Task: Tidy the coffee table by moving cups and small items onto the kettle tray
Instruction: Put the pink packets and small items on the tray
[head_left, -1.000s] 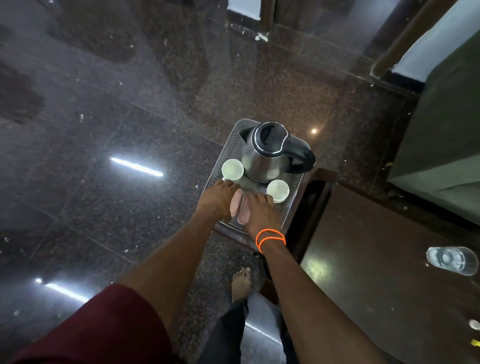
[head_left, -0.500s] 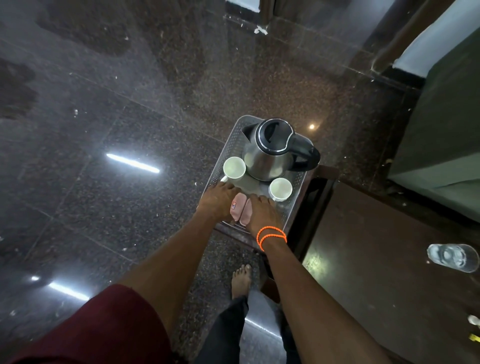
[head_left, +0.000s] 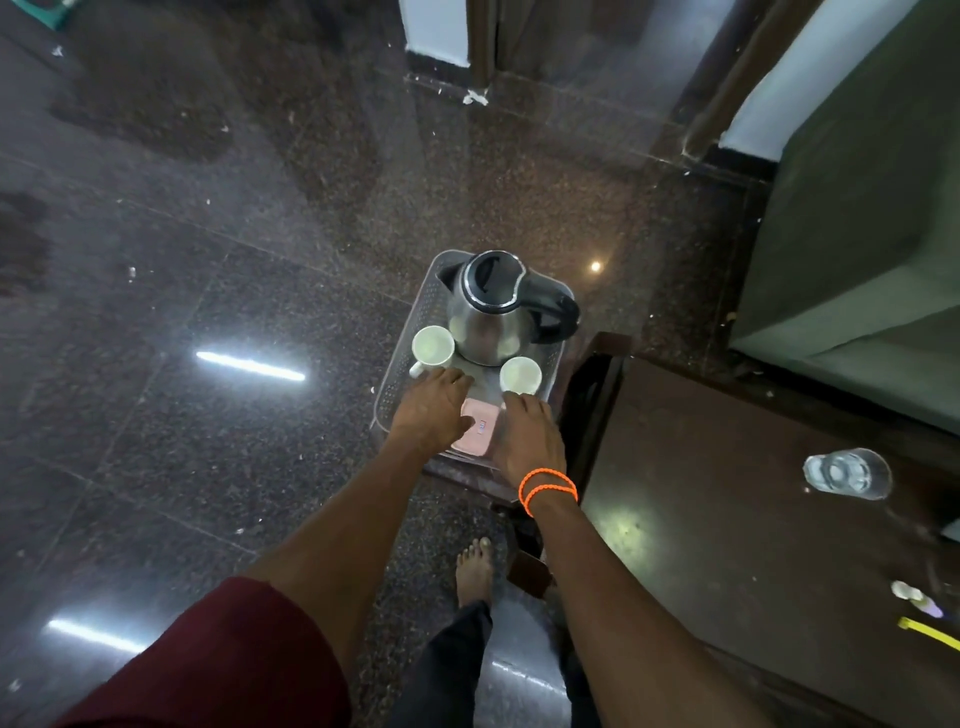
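tray: clear perforated plastic kettle tray (head_left: 415, 332), beyond and under both hands, resting on a small dark stand.
kettle: steel electric kettle with black lid and handle (head_left: 493, 312), upright at the far side of the tray, just beyond the fingertips of both hands.
cup one: white ceramic cup with handle (head_left: 432, 345), upright on the tray, just beyond the left hand's knuckles, beside the kettle.
cup two: white ceramic cup, smaller-looking (head_left: 520, 375), upright on the tray, just beyond the right hand's fingertips; whether they touch cannot be told.
small item: flat pink rectangular packet with a small printed mark (head_left: 478, 427), lying on the near end of the tray between the two hands, touched at either edge.
left hand: left hand (head_left: 432, 410), palm down, fingers spread and flat, pressing or steadying the packet's left edge; not closed around anything.
right hand: right hand with two orange wrist bands (head_left: 527, 436), palm down, fingers loosely extended, against the packet's right edge; no grasp visible.
done, by judgement: two cups and the pink packet appear already placed on the tray.
left, by judgement: clear drinking glass (head_left: 847, 474) on the dark wooden coffee table (head_left: 727, 493), well to the right of the right hand; small pale item (head_left: 911, 597) and yellow strip (head_left: 930, 631) near the table's right edge, identity too small to tell.
progress estimate: more than half; several items remain off the tray.
next need: free a hand and reach right across the table.
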